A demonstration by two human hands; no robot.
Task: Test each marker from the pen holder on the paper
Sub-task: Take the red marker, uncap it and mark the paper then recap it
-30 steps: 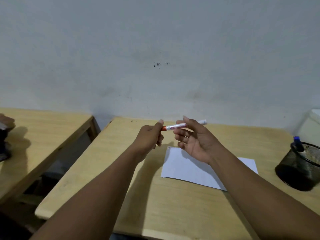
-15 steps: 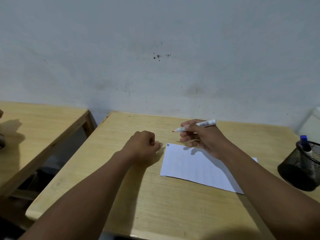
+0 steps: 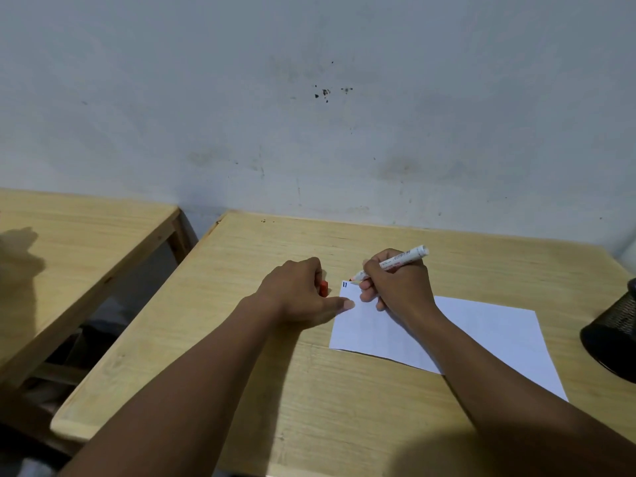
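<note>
Head view. Background: pale grey-white wall [image 3: 309, 115] with a cluster of small dark specks [image 3: 325, 92] and faint smudges. Light wooden worktop [image 3: 275, 390] set against the wall; a second wooden table [image 3: 79, 242] stands to the left, apart from it, with a gap between them.

White paper [image 3: 488, 328] lies flat on the worktop, slightly skewed. Two short dark blue strokes [image 3: 345, 285] sit at its far left corner.

Right hand [image 3: 399, 287]: fingers closed around the white marker [image 3: 395, 262] in a writing grip. Barrel tilted, rear end up and to the right, red tip down and left, at the paper's far left corner just beside the blue strokes. Cannot tell whether the tip touches the sheet.

Left hand [image 3: 297, 292]: rests on the worktop at the left edge of the paper, fingers curled around the red cap [image 3: 323, 288], which shows only partly beyond the knuckles. Thumb extended, its tip lying on the paper's left edge.

Black mesh pen holder [image 3: 616, 332] stands at the far right of the worktop, cut off by the frame edge, well apart from the hands; its contents are out of view
</note>
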